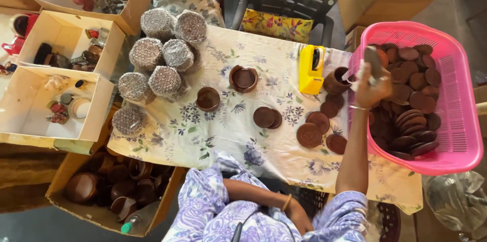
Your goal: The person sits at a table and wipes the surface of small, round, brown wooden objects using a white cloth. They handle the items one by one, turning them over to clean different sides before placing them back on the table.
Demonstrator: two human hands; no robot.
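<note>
The right hand (373,87) grips a brown clay lid (374,61) upright over the pink basket's (459,120) near-left rim, while the left hand (299,216) rests loosely closed in the lap.

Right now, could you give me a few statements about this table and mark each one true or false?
1. The right hand holds a brown lid over the pink basket. True.
2. The basket is empty. False: it holds many brown lids.
3. A yellow tape dispenser stands on the floral cloth. True.
4. The wrapped bundles lie inside the basket. False: they sit at the cloth's other end.
5. The left hand is picking up a cup. False: it rests low, in the lap.
</note>
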